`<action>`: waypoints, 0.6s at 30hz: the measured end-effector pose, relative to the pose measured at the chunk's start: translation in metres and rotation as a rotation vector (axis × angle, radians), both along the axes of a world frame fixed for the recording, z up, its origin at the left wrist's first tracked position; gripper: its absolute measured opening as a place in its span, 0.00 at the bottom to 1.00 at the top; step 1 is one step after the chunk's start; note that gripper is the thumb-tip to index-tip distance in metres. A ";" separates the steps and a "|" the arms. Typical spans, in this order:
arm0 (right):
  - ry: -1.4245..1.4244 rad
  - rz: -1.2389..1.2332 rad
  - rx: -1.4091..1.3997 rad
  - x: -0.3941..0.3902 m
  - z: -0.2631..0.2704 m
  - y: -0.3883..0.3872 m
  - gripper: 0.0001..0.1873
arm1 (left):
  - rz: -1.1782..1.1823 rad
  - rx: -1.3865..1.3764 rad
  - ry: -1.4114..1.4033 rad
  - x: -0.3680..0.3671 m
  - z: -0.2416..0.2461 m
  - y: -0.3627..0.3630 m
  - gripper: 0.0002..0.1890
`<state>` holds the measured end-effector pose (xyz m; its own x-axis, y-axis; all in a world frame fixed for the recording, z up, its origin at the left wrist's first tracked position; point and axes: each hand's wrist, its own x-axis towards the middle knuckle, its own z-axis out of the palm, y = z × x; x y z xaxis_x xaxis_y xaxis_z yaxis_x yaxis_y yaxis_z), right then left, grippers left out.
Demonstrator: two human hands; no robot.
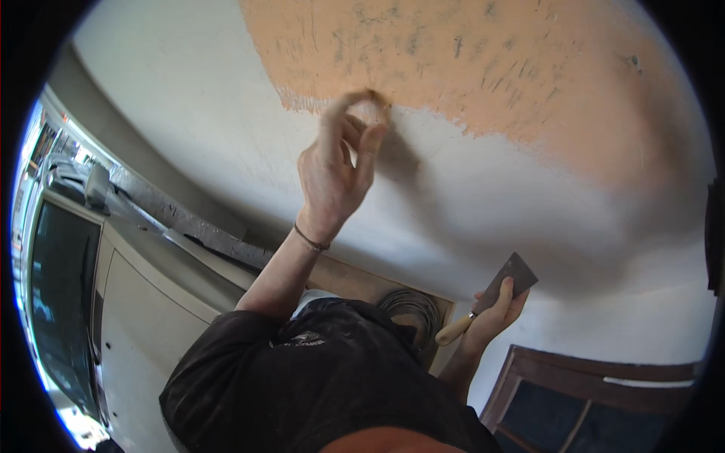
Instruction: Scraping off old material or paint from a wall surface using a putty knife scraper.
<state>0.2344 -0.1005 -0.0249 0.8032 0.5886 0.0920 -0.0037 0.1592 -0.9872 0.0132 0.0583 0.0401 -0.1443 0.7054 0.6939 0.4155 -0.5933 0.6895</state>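
My left hand [334,175] is raised against a wall, its fingers curled and blurred, the thumb apart from the forefinger. The fingertips are at the ragged lower border of an orange coating [430,62] marked with many dark scratches. Below that border the wall surface [238,130] is whitish. I see nothing held in this hand, though blur hides the fingertips. Lower down on the right, my right hand [501,317] grips a putty knife [498,291] around its metal blade, thumb lying on the flat. Its pale handle points down toward my body, and the blade's broad edge is free.
A pale vehicle [153,311] with a dark windscreen [62,306] stands close on my left. A coil of dark cable or hose [410,311] lies below, beyond my dark shirt [317,374]. A brown wooden frame with dark panes [566,365] is at lower right.
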 end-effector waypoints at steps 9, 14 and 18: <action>0.122 0.118 -0.105 0.033 -0.036 -0.007 0.13 | 0.136 0.077 0.581 0.043 -0.036 -0.028 0.39; 0.164 0.091 -0.079 0.038 -0.031 0.000 0.12 | 0.321 0.127 0.356 0.009 -0.005 0.006 0.43; 0.168 0.057 -0.063 0.032 -0.029 -0.001 0.12 | 0.228 0.219 0.325 0.032 -0.024 0.003 0.40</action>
<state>0.2667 -0.1013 -0.0542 0.7693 0.6339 -0.0794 -0.1769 0.0920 -0.9799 0.0454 0.0612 0.0157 -0.0288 0.5125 0.8582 0.7271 -0.5785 0.3698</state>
